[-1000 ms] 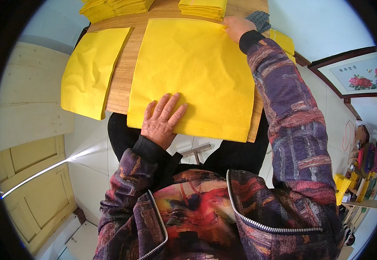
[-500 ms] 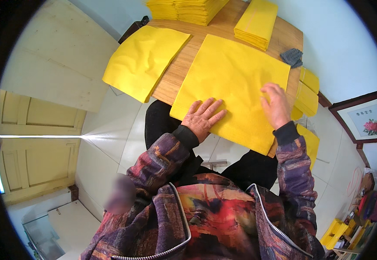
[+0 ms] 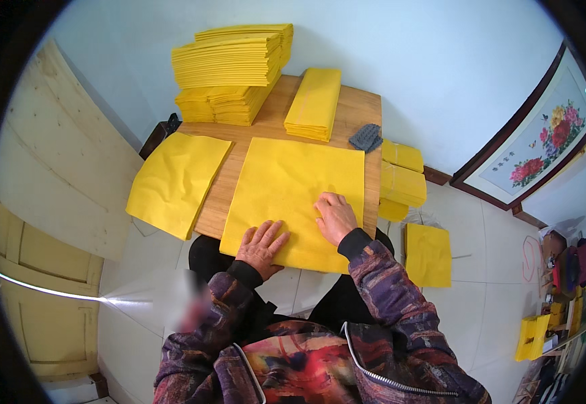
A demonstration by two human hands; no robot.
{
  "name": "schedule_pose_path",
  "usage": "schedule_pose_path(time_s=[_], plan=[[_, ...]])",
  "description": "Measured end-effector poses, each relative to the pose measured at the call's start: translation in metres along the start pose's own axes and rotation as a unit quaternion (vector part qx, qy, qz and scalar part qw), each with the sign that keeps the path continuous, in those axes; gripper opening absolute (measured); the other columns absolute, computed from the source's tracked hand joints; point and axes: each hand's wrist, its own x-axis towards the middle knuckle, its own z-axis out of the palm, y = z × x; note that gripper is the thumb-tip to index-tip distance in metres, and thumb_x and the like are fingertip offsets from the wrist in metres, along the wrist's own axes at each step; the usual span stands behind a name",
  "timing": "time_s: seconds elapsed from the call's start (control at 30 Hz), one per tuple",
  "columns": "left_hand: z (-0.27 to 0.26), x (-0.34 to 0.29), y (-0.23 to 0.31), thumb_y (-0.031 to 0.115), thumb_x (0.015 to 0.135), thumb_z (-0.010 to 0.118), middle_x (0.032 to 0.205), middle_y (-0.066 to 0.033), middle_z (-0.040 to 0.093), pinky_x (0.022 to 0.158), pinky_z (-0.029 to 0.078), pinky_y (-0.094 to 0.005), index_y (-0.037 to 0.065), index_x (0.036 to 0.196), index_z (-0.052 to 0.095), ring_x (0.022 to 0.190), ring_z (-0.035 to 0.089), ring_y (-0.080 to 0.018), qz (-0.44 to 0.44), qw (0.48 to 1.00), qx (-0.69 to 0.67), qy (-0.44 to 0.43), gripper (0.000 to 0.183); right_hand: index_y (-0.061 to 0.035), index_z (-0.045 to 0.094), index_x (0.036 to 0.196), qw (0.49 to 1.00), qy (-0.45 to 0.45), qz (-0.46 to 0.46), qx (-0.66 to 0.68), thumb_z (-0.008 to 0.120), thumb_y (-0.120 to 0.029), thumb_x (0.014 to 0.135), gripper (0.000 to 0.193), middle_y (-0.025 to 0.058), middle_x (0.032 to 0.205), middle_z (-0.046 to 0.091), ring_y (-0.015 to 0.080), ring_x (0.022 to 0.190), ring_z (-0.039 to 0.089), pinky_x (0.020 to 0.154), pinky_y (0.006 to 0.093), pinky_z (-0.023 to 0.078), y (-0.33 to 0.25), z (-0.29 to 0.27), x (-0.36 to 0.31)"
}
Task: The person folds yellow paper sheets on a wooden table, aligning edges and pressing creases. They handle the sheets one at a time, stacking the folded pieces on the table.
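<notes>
Left hand [image 3: 257, 252]: fingers spread flat on square yellow felt-like sheet [image 3: 293, 178] | Right hand [image 3: 337, 219]: fingers curled there, grip unclear

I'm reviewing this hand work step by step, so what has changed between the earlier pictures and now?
The right hand has left the far right corner of the large yellow sheet and come back toward the person, now over its near right part, fingers curled. The left hand remains spread at the near left edge; the grey knitted cloth stayed by the far right corner.
</notes>
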Motion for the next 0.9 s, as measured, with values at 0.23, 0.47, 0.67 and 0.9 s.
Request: schedule_pose_path(time_s=[0.23,0.47,0.67,0.9], plan=[[0.0,-0.002,-0.004,0.04,0.064,0.08,0.149,-0.0101,0.031,0.109,0.026,-0.0485,0.017,0.14,0.039,0.137,0.029,-0.0307,0.007,1.0,-0.009,-0.005,0.09,-0.0069,0.061,0.103,0.999,0.038,0.01,0.001,0.068,-0.013,0.076,0.028,0.0088,0.123,0.052,0.0322,0.115,0.046,0.094,0.0445,0.04,-0.002,0.012,-0.001],[-0.011,0.012,-0.013,0.044,0.062,0.081,0.149,-0.0109,0.031,0.11,0.025,-0.0496,0.016,0.14,0.04,0.138,0.028,-0.0315,0.018,0.998,-0.046,-0.034,0.092,-0.0072,0.06,0.103,0.999,0.043,0.022,-0.012,0.068,-0.015,0.076,0.03,0.0092,0.118,0.052,0.0324,0.112,0.047,0.093,0.0454,0.04,0.004,0.014,0.006],[-0.004,0.011,-0.018,0.049,0.059,0.08,0.147,-0.0097,0.034,0.107,0.03,-0.0482,0.018,0.138,0.042,0.135,0.033,-0.0303,0.022,0.999,-0.022,-0.008,0.092,-0.0084,0.063,0.101,0.999,0.029,0.015,-0.018,0.068,-0.013,0.073,0.029,0.01,0.113,0.056,0.0331,0.107,0.05,0.09,0.045,0.043,0.004,0.013,0.013],[0.004,0.008,-0.018,0.043,0.062,0.081,0.151,-0.0089,0.028,0.11,0.026,-0.048,0.02,0.143,0.034,0.138,0.027,-0.031,0.013,0.999,-0.026,-0.022,0.096,-0.0081,0.065,0.1,0.999,-0.018,-0.033,0.014,0.065,-0.008,0.076,0.024,0.0064,0.113,0.056,0.0308,0.107,0.05,0.09,0.0424,0.043,-0.002,0.007,0.004]])
